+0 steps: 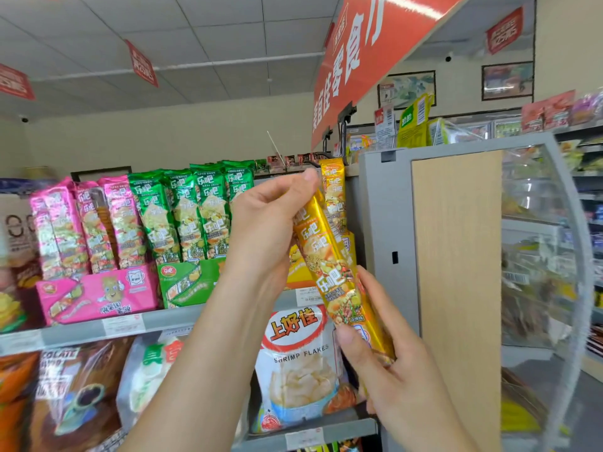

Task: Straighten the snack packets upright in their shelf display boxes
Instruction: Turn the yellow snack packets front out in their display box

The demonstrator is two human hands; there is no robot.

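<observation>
Both hands are on one long yellow snack packet [329, 256], held tilted in front of the shelf [182, 316], top leaning left. The left hand [264, 230] pinches its upper end between thumb and fingers, up near the top of the display. The right hand [388, 360] is curled around the bottom end, thumb across the front of the packet. Just behind it another yellow packet [333, 187] stands upright in the yellow display box [298, 272], at the right end of the shelf. To the left, green packets [192, 210] stand in a green box [187, 282], and pink packets [88, 223] lean a bit in the pink box [98, 296].
</observation>
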